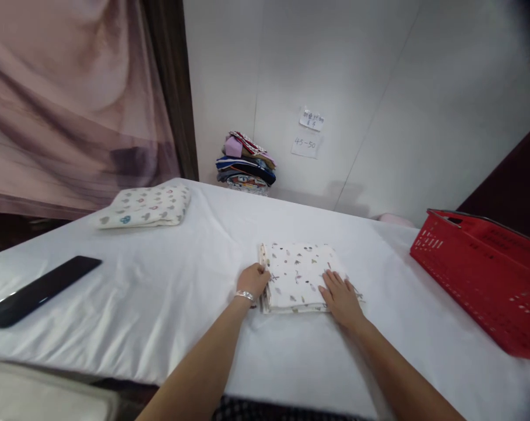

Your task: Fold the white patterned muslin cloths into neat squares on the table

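A white cloth with small scattered prints [297, 275] lies folded into a layered rectangle on the white-covered table. My left hand [252, 280], with a silver bracelet at the wrist, has its fingers curled round the cloth's left edge, where several layers show. Flat on the cloth's right part rests my right hand [344, 299], its fingers spread. The underside of the cloth is hidden.
Another folded printed cloth [151, 206] sits at the table's far left. A black flat phone-like slab [41, 289] lies nearer on that side. To the right stands a red plastic basket [484, 269]. Behind the table is a stack of folded fabrics [246, 164] against the wall.
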`<control>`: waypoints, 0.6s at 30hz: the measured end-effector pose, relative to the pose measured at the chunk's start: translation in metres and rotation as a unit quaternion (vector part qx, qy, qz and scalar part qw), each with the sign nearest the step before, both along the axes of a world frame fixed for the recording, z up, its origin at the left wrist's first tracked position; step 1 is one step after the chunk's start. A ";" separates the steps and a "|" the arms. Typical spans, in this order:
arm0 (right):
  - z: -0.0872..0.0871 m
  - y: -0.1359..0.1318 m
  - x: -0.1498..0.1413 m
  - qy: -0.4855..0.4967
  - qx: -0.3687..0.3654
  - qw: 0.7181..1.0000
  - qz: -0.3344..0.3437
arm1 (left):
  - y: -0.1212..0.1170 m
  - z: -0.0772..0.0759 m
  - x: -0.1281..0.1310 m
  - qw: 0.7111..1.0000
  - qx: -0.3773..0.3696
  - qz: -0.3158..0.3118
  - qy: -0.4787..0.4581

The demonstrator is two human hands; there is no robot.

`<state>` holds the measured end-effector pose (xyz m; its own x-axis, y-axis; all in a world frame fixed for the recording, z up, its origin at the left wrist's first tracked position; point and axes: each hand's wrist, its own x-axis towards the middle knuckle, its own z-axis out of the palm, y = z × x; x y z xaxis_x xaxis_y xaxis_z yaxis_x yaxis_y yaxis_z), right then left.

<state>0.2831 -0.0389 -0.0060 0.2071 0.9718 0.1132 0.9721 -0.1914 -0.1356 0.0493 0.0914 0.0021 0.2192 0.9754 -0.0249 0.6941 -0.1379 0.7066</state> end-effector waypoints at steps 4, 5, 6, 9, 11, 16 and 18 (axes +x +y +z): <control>0.008 0.004 0.010 0.060 -0.014 0.998 0.006 | -0.003 -0.001 0.000 1.000 0.000 0.010 -0.015; 0.012 0.006 0.016 0.078 -0.015 0.997 0.004 | -0.003 -0.002 0.000 1.000 -0.001 0.013 -0.015; 0.014 0.008 0.022 0.089 -0.010 0.996 -0.003 | -0.004 -0.001 0.000 1.000 -0.003 0.016 -0.016; 0.015 0.011 0.041 0.070 0.023 0.996 -0.045 | -0.002 0.001 0.001 0.999 -0.026 0.023 -0.018; 0.006 0.010 0.050 0.044 0.030 0.997 -0.064 | 0.001 0.003 0.002 0.999 -0.046 0.023 -0.019; -0.024 0.007 0.055 0.036 0.037 0.998 -0.044 | 0.020 0.011 0.010 0.995 -0.093 0.037 -0.014; -0.029 0.006 0.055 0.035 0.042 0.998 -0.044 | 0.030 0.012 0.016 0.992 -0.112 0.054 -0.011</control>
